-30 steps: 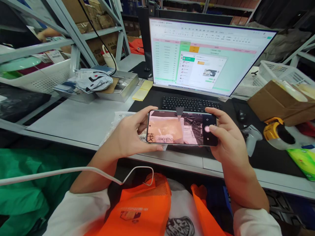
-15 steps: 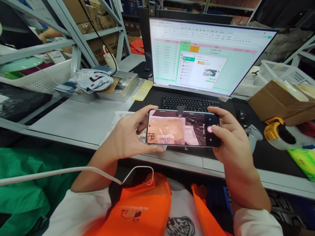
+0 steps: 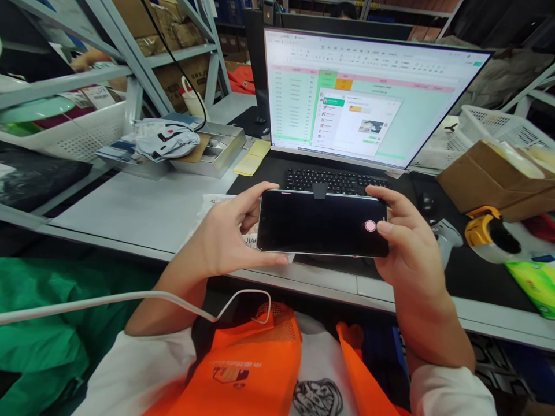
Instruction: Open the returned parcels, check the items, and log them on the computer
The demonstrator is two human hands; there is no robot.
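A smartphone [image 3: 312,225] is held sideways above the desk's front edge, its screen black apart from a round pinkish button at the right. My left hand [image 3: 234,237] grips its left end, thumb along the lower edge and forefinger at the top corner. Around the right end my right hand [image 3: 407,237] is closed, with the thumb close beside the round button. Partly hidden behind the phone and my left hand lies a clear plastic bag [image 3: 208,202] with printed letters. A black keyboard [image 3: 338,180] is just beyond the phone.
A monitor [image 3: 295,110] showing a spreadsheet and a chat window stands behind the keyboard. At right are a mouse [image 3: 426,202], a scanner-like grey device [image 3: 446,237], a yellow tape dispenser [image 3: 481,231] and a cardboard box [image 3: 481,179]. Yellow paper [image 3: 251,159] and a tray [image 3: 225,153] sit at left.
The phone's screen has gone from a camera picture of a package and paper to black, with the round button still showing. Both hands keep their hold, almost unmoved.
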